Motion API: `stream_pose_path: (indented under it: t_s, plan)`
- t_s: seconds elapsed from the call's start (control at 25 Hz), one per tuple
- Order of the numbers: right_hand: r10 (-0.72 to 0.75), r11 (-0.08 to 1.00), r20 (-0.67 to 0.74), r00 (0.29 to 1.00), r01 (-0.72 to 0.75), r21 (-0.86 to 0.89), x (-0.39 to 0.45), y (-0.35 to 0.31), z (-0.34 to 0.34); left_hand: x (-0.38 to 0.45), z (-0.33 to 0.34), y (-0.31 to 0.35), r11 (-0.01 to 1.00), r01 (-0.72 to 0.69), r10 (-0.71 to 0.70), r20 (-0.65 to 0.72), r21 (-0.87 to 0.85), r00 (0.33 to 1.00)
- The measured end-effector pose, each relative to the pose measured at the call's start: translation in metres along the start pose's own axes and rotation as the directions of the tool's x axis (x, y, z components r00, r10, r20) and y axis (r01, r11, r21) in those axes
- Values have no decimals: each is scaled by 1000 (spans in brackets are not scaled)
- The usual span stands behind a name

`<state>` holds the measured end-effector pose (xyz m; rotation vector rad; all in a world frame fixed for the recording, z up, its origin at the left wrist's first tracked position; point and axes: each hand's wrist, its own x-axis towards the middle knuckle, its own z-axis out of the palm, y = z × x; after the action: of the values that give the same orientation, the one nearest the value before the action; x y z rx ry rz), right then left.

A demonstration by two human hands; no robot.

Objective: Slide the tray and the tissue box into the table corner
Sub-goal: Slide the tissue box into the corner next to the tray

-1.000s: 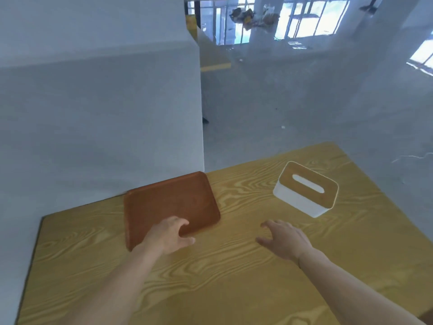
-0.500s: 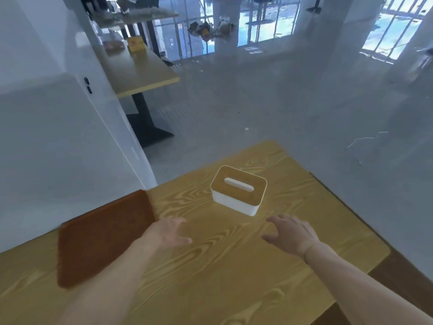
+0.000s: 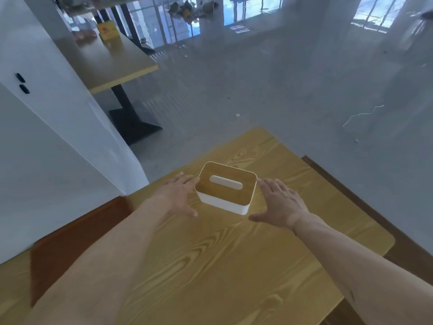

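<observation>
Two open hands, left hand (image 3: 178, 195) and right hand (image 3: 280, 202), flank the tissue box (image 3: 226, 187), fingers spread, palms facing its sides.

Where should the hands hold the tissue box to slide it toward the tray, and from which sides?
Probably the two short white side walls of the tissue box, left hand from the left, right hand from the right. Both open hands already flank those upright walls; the wooden top has only a narrow slot. The tray lies to the left.
</observation>
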<state>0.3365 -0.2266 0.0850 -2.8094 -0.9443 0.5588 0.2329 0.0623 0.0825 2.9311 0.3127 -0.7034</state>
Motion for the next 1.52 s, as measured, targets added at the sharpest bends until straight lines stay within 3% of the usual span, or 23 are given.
stream_pose_path:
  t_s: [0.32,0.68,1.08,1.52]
  plan:
    - [18,997,159,987,-5,-81,59,-12,11,70,-16,12,977,-133,125,58,168,990]
    - [-4,994,213,977,27,-105,88,-29,23,100,-15,8,967,-178,158,119,180,980]
    - [-40,988,117,992,57,-142,90,-32,19,99,-13,13,942,-248,241,57,227,969]
    - [-94,981,92,991,108,-160,52,-37,-7,47,-13,28,959,-240,251,-62,152,966]
